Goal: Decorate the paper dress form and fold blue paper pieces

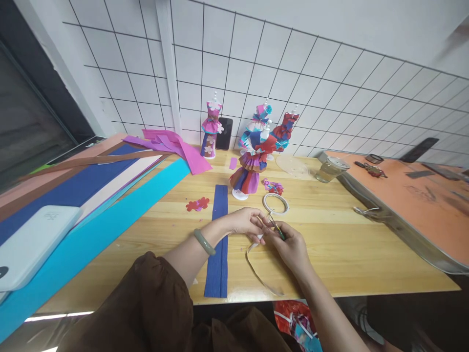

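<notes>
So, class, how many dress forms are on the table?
4: the left one by the phone, the front one at center, the back one behind it, and the right one. Another could be hidden behind these.

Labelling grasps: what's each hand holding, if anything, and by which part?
Right hand: a green-handled tool, by its handle. Left hand: apparently a pale strip, near its upper end; the crowded fingers leave that uncertain.

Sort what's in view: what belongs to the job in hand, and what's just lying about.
Likely the job:
- scissors
- strip
- blue paper
- tape roll
- paper sheets
- paper flowers
- dressed figures

Apparently just lying about:
- phone behind the figures
- glass
- white device
</notes>
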`<state>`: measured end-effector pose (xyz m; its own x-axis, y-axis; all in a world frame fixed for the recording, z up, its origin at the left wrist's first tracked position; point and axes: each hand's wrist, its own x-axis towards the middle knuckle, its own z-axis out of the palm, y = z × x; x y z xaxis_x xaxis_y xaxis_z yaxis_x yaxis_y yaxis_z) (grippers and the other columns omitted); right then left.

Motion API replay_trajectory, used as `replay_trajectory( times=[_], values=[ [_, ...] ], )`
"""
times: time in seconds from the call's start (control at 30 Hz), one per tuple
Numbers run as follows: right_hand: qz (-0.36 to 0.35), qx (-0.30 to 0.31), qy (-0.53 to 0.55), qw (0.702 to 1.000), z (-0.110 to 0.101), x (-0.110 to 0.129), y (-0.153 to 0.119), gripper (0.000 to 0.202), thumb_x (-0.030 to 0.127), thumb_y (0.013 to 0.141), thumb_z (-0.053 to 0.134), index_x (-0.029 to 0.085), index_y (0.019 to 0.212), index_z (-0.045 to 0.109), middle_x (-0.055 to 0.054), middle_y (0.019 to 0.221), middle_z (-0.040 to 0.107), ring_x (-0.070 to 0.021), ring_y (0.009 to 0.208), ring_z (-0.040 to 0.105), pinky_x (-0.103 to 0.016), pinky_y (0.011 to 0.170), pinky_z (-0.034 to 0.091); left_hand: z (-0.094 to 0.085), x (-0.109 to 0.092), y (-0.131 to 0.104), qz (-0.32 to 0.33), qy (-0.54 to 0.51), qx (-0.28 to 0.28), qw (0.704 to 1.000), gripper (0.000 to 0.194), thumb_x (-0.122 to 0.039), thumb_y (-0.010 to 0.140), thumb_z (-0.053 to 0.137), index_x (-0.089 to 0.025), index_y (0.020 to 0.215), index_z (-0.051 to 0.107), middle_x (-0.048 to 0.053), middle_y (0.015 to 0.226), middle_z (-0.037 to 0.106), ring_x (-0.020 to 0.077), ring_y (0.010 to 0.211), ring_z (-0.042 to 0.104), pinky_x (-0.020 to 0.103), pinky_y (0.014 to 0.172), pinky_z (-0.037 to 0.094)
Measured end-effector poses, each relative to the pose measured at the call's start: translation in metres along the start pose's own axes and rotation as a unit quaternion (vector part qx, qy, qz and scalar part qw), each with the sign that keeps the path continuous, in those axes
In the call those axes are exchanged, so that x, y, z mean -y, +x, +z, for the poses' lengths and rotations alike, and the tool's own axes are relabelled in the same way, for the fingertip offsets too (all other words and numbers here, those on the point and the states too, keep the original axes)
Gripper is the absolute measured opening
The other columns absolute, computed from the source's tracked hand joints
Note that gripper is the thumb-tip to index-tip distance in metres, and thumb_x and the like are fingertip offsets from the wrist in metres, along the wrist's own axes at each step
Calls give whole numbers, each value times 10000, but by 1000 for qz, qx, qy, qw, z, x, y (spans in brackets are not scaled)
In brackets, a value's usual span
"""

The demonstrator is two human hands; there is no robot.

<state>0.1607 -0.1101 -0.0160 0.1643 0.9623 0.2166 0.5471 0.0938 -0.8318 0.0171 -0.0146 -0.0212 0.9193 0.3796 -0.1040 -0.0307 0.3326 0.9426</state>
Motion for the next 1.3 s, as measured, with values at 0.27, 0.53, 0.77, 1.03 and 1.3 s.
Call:
replay_trajectory(
  times=[0.27, 0.53, 0.77, 1.03, 1.3],
  values=[
    [9, -17, -1, 1000, 2, 0, -1, 272, 375, 719, 544, 149, 860, 598, -13, 659, 589, -128, 577, 509, -223, 538, 396, 1, -3, -1, -16, 6, -6, 1000, 260, -145, 620, 650, -131, 838, 510, 23, 695, 611, 137, 568, 621, 278, 561, 500],
    [33, -17, 39, 999, 2, 3, 2, 584, 402, 682, 588, 118, 1174, 451, 47, 562, 398, -101, 505, 402, -216, 477, 353, 4, -6, -4, -7, 9, -4, 1000, 294, -127, 606, 655, -140, 842, 480, 11, 687, 598, 144, 587, 626, 292, 582, 504],
    [46, 52, -47, 997, -33, 9, -6, 353, 444, 799, 410, 170, 984, 533, -48, 800, 592, -183, 781, 536, -266, 672, 414, 0, -4, -4, 14, 2, 15, 1000, 431, -196, 605, 682, -182, 957, 433, 20, 726, 593, 166, 606, 628, 320, 574, 500],
    [79, 137, -194, 968, -54, 11, -7, 367, 501, 805, 362, 190, 877, 543, -34, 709, 623, -190, 679, 569, -274, 629, 404, 2, -3, -3, 12, 12, 1, 1000, 455, -218, 606, 680, -191, 980, 421, 26, 738, 595, 153, 595, 623, 293, 559, 493],
    [52, 152, -210, 964, -48, 22, 5, 366, 494, 800, 375, 201, 854, 588, -37, 695, 646, -183, 625, 575, -262, 580, 393, 2, -1, -3, 2, 36, 10, 999, 459, -212, 629, 659, -210, 1010, 403, 3, 717, 579, 150, 603, 622, 301, 571, 500]
  ],
)
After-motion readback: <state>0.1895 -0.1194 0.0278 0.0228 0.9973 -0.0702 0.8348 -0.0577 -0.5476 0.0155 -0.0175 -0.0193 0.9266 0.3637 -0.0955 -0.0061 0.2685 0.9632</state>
